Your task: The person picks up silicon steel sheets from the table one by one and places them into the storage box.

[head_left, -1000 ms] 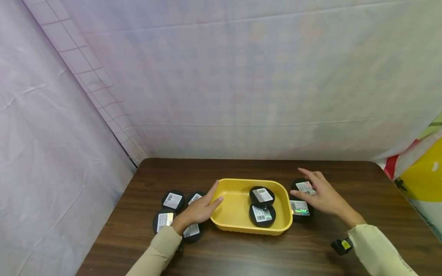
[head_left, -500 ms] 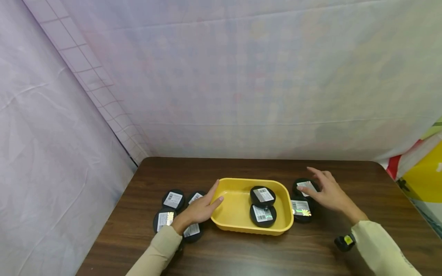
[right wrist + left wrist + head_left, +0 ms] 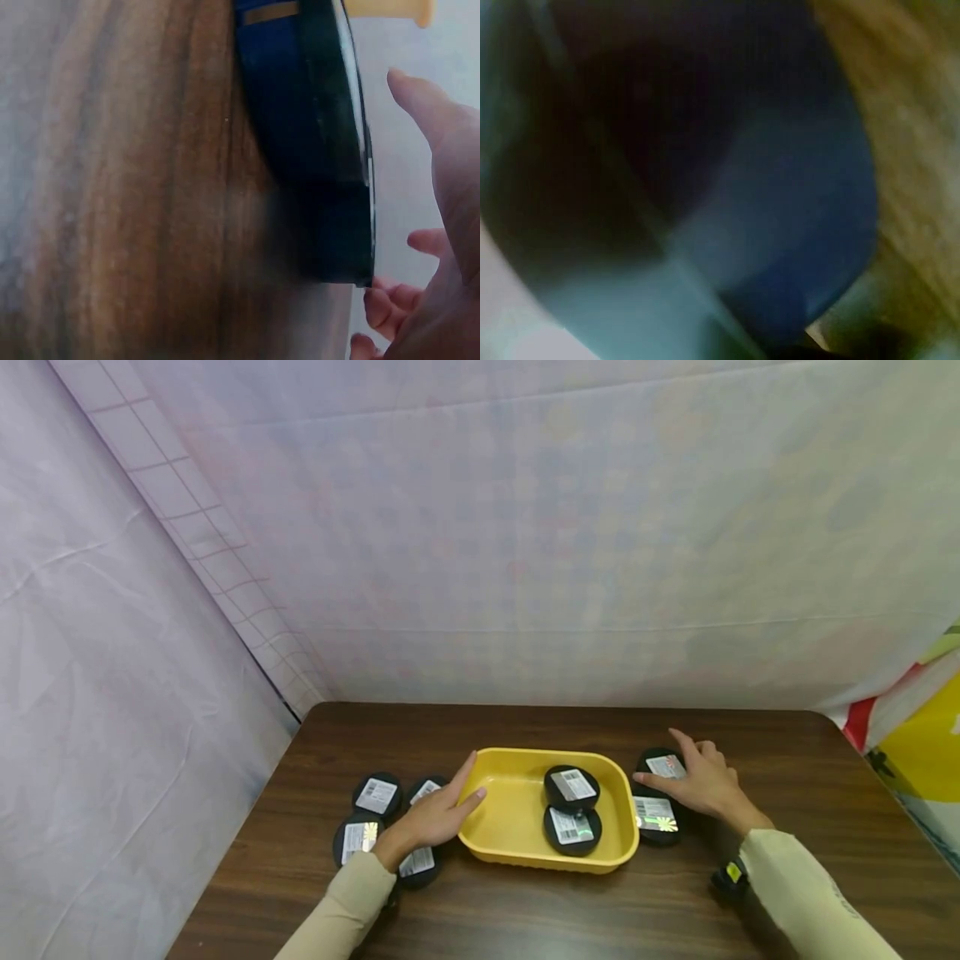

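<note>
In the head view my left hand rests at the left end of a yellow tray, its index finger straight along the rim and its thumb over the inside. Two black round discs with white barcode labels lie in the tray's right half; one is the upper disc, overlapping the lower disc. My right hand hovers with spread fingers at the far labelled disc right of the tray. Nearer lies another disc. The right wrist view shows the hand's fingers apart beside a dark disc; contact is unclear.
Several more labelled discs lie left of the tray, among them a far disc and a near disc, partly behind my left arm. The brown wooden table ends at a pale curtain. Blurred dark discs fill the left wrist view.
My right hand first drew back slightly to the right from the far disc, then came back toward it, thumb left of its label. The left hand and tray stay almost still.
</note>
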The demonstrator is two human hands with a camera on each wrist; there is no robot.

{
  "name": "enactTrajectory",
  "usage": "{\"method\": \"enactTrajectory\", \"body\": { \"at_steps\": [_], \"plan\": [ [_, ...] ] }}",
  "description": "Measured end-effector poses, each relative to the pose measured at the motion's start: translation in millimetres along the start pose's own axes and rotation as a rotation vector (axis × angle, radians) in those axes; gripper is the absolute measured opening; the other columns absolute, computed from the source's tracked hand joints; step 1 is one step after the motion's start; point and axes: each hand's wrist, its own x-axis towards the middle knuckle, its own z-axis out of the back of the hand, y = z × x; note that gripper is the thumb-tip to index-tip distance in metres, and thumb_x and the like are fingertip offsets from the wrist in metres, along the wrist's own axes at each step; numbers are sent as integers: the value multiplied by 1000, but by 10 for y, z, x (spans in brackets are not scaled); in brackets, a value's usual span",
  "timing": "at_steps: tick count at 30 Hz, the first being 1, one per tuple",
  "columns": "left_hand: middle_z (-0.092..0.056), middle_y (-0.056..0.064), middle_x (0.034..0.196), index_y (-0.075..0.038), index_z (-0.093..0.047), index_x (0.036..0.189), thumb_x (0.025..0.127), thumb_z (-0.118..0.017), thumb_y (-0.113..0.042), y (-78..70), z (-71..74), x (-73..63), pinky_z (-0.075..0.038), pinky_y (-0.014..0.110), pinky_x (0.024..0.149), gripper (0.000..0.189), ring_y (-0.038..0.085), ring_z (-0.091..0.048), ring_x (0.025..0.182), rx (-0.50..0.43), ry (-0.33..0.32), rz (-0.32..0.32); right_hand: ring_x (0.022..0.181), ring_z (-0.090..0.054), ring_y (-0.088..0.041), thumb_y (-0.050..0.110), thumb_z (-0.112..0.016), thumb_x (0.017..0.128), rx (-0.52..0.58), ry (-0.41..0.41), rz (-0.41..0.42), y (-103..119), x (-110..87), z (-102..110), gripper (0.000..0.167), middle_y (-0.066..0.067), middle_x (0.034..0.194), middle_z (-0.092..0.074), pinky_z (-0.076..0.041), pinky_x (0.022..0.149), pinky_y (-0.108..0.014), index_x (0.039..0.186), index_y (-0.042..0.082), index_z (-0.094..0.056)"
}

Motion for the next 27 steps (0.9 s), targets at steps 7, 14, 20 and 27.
{"method": "enactTrajectory", "body": {
  "at_steps": [7,14,20,27],
  "plan": [
    [-34,11,158,-29,-5,161,102,-32,-61,6,-5,0,-40,53,104,72,31,-53,126,6,-7,-15,121,-32,-64,79,-63,75,-31,51,-95,-42,49,-95,123,-45,139,-26,-29,88,-73,156,1,-13],
    [-34,11,159,-32,-4,161,102,-32,-61,-6,-2,-7,-40,54,105,71,31,-53,126,6,-5,-13,120,-32,-63,77,-66,75,-4,53,-105,-69,53,-82,125,-45,138,-25,-29,86,-73,155,-2,-12],
    [-32,9,160,-31,-3,161,102,-32,-61,-19,11,-13,-38,54,106,72,30,-52,127,2,-1,-1,119,-33,-62,74,-67,76,2,51,-92,-143,44,-57,122,-45,137,-25,-29,83,-70,155,-1,-12],
    [-29,7,161,-34,-2,160,102,-31,-63,-16,8,-13,-37,54,107,71,28,-51,128,-6,8,8,118,-35,-58,67,-70,78,31,48,-37,-266,38,-59,116,-43,134,-29,-27,80,-64,156,1,-14]
  ]
}}
